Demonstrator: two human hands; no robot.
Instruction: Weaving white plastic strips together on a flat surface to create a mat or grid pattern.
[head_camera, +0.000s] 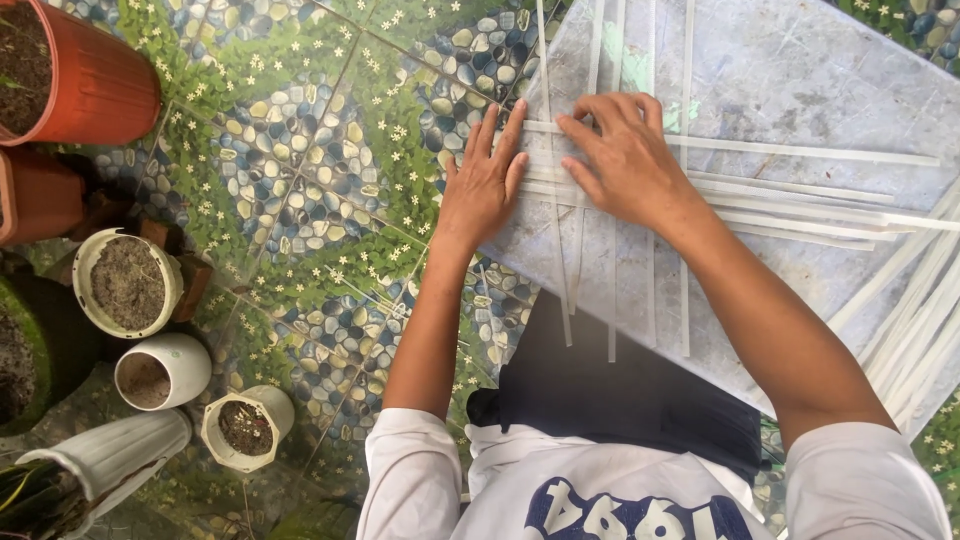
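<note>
Both hands lie flat on a crossing of pale strips (600, 200), palms down, nothing pinched between the fingers. The left hand (483, 190) has its fingers spread a little and pressed onto the ends of the strips that run sideways, at the left edge of the weave. The right hand (625, 160) sits just beside it, fingertips bent and bearing down where the upright strips cross the sideways ones; whether any finger hooks under a strip I cannot tell. The strips rest on a clear plastic sheet (800, 80) spread over the floor, some running up and down past the hands, others stretching off to the right, where a loose bundle (920, 320) fans toward the corner. The lower ends of the upright strips reach over the person's dark lap (620, 390). Under the sheet the floor tiles (300, 180) show a print of pebbles, grass and small white flowers. Off to the left, well apart from the work, stand pots: two orange ones (90, 80) at the top, and below them several white pots (160, 370) holding dry soil, one lying on its side near the bottom corner.
</note>
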